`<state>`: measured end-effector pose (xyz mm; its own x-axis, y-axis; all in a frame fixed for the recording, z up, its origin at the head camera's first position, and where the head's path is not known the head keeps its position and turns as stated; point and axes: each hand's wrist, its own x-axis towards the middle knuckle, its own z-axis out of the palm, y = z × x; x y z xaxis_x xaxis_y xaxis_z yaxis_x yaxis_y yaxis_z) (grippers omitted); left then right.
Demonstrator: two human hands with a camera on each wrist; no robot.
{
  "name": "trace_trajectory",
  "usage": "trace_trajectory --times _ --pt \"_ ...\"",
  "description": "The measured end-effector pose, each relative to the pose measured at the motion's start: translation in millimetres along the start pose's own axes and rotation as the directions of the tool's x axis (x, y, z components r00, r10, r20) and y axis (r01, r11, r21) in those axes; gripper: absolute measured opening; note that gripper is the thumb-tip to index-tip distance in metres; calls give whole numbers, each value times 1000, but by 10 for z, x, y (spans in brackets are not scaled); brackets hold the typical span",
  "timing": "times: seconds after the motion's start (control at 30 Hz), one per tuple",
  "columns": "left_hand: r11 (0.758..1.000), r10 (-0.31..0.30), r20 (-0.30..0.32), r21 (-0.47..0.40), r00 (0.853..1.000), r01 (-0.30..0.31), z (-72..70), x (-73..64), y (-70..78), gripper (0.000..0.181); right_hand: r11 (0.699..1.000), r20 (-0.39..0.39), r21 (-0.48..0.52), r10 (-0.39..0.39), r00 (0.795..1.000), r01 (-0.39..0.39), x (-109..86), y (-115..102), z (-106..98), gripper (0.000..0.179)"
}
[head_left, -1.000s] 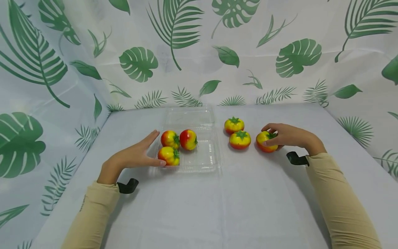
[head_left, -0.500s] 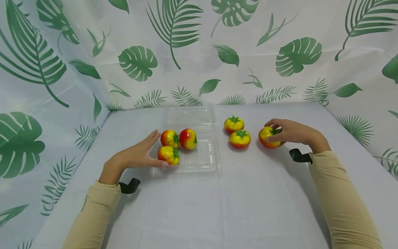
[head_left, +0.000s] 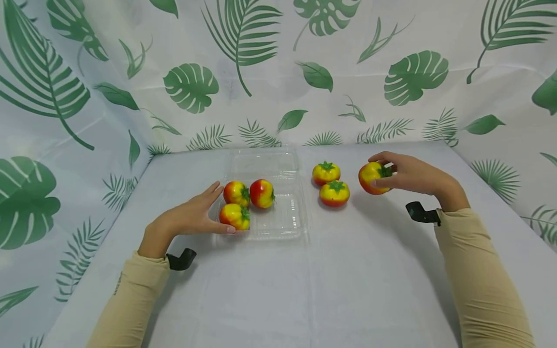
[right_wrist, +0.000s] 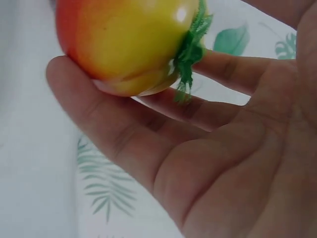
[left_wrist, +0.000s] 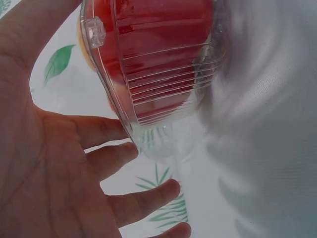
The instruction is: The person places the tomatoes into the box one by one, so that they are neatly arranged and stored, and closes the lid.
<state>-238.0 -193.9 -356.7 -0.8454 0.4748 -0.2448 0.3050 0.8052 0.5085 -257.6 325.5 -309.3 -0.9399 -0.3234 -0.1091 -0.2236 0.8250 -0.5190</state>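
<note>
In the head view my right hand [head_left: 417, 180] holds a red-and-yellow tomato [head_left: 371, 177] above the table, its shadow falling below. The right wrist view shows that tomato [right_wrist: 129, 39] between thumb and fingers, green leafy top toward the palm. My left hand [head_left: 187, 216] rests spread at the left side of a clear plastic clamshell box [head_left: 285, 217]. Three similar tomatoes [head_left: 262, 194] lie on their sides in the box's left part. In the left wrist view, fingertips touch the box's rim [left_wrist: 108, 82], and red shows through its ribbed wall.
Two more tomatoes [head_left: 334, 194] stand leaf side up on the white-covered table [head_left: 261, 290], just right of the box. The box's lid [head_left: 265, 162] lies folded back toward the rear. A leaf-patterned cloth [head_left: 261, 106] encloses the back and sides.
My right hand has gripped the rightmost tomato and raised it off the table, tipping its leafy top to the right. My left hand and the box stay almost in place.
</note>
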Motion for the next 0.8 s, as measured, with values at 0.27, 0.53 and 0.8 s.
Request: trace_trajectory --times 0.27,0.53,0.8 --pt "1000 -6 -9 17 1000 7 -5 -7 13 123 999 -67 6 -54 996 54 3 -161 3 69" --pt "1000 -19 -4 22 1000 19 -9 -7 11 124 988 -128 78 -120 984 131 9 -348 54 65" --pt "999 -26 -3 24 1000 26 -8 -15 14 121 966 -157 120 -210 965 229 65 -527 165 64"
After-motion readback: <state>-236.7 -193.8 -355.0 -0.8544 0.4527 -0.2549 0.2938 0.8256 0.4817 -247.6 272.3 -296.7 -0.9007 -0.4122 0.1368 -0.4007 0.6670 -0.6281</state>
